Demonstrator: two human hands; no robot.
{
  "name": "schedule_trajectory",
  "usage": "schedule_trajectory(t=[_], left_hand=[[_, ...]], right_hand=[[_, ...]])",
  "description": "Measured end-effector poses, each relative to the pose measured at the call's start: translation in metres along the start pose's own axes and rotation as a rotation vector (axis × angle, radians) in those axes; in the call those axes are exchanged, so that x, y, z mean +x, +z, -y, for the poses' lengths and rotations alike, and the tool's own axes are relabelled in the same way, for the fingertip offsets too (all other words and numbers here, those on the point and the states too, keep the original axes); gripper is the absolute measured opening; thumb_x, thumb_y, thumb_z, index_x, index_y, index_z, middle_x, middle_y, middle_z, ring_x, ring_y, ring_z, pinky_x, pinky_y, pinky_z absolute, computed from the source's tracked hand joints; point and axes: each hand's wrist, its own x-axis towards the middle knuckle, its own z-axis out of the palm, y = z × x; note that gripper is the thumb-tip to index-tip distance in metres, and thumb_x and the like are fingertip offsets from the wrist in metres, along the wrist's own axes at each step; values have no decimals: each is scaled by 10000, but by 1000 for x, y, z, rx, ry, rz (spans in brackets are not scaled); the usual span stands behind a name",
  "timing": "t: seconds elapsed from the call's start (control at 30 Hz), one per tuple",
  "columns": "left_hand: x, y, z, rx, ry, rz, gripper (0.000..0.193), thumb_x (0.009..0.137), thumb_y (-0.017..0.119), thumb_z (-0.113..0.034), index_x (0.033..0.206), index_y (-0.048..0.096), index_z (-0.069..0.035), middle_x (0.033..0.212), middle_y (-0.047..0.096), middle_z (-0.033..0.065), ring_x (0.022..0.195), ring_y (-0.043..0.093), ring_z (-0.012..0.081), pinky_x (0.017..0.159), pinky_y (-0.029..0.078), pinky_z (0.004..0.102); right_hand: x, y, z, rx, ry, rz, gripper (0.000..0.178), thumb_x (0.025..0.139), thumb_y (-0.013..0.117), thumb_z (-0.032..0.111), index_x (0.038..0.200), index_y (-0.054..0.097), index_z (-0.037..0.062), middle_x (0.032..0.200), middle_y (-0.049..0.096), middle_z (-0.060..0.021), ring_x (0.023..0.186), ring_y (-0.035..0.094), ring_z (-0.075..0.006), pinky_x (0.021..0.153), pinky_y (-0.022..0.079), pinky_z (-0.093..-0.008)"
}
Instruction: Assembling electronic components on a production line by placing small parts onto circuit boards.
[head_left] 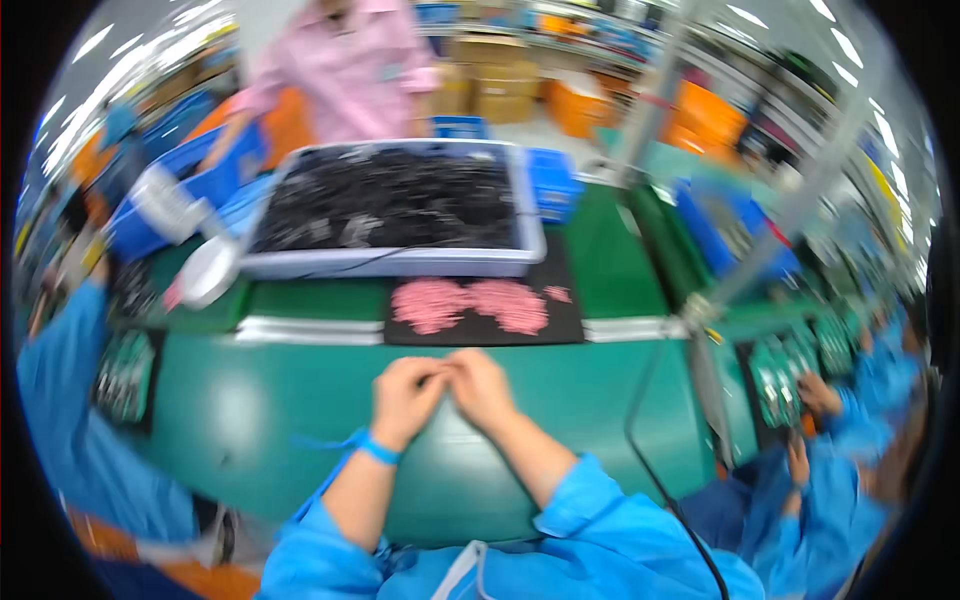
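Head view, wide and slightly blurred: you are sitting at a green table (300, 390), wearing blue sleeves. Your left hand (402, 395) and right hand (482, 388) are coming together at the fingertips, above the near part of the table. The fingers are bending inward and hiding whatever may be between them, so it is impossible to tell whether they are gripping anything. The close pinch is suggesting fine work, with each hand perhaps steadying the other.

Just beyond your fingertips, small pink pieces (430, 305) are lying on a black mat (560, 329) in two adjoining heaps, with a few strays to the right. The mat is probably keeping them gathered and easy to see, within short reach of both hands.

Behind the heaps, a pale tray (390, 263) is holding a mass of black pieces (390, 200); its raised walls are likely stopping them from spilling. A blue band (378, 449) is circling your left wrist. A dark cable (645, 465) is hanging to your right, passing across your sleeve. Across the table, a person in a pink shirt (350, 75) is standing behind the tray.
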Motion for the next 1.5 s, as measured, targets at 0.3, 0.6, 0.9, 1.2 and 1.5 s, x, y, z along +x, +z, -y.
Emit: schedule_trajectory(t=[0.3,0.6,0.9,1.2,1.5], left_hand=[[-9,-4,1,-77,-19,-39,78,783,667,-124,808,668,-50,791,651,101,767,612,288,687,490,374],[-1,5,5,38,-64,-50,88,769,678,-107,798,670,-24,762,646,111,708,627,242,629,506,336],[0,4,13,98,-55,-49,91,766,680,-107,802,672,-23,760,646,115,690,627,243,612,505,334],[1,5,13,44,-80,-67,95,782,688,-107,818,678,-19,761,646,115,646,637,204,591,512,302],[3,6,11,31,-114,-44,102,786,689,-104,827,669,-13,778,646,112,646,640,189,590,513,297]], right_hand=[[1,-5,18,28,84,66,51,825,596,26,860,562,10,803,595,-173,719,605,-330,648,487,-376],[0,-12,13,121,107,56,39,876,585,26,901,570,1,766,603,-71,662,563,-140,621,471,-263],[2,-6,14,81,-2,31,38,887,571,18,917,579,-4,825,628,-84,695,577,-134,630,477,-259],[5,-9,17,114,79,47,46,859,593,25,894,579,-1,836,627,-143,746,629,-270,680,496,-332],[7,-9,10,53,12,14,27,867,582,4,892,572,0,795,615,-92,680,585,-171,636,479,-278]])
